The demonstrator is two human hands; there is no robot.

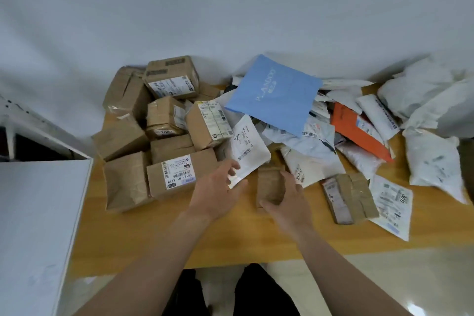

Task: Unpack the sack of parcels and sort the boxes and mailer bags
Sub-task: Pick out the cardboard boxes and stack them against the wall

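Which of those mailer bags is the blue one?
The large light-blue bag lying uppermost at the back; the rest are white or grey, save one orange bag.

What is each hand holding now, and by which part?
The right hand grips the small brown box, thumb on its near edge, fingers on its right side. The left hand is open beside the white mailer bag, holding nothing.

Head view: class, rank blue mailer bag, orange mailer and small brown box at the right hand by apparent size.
1. blue mailer bag
2. orange mailer, partly covered
3. small brown box, though nearest the camera
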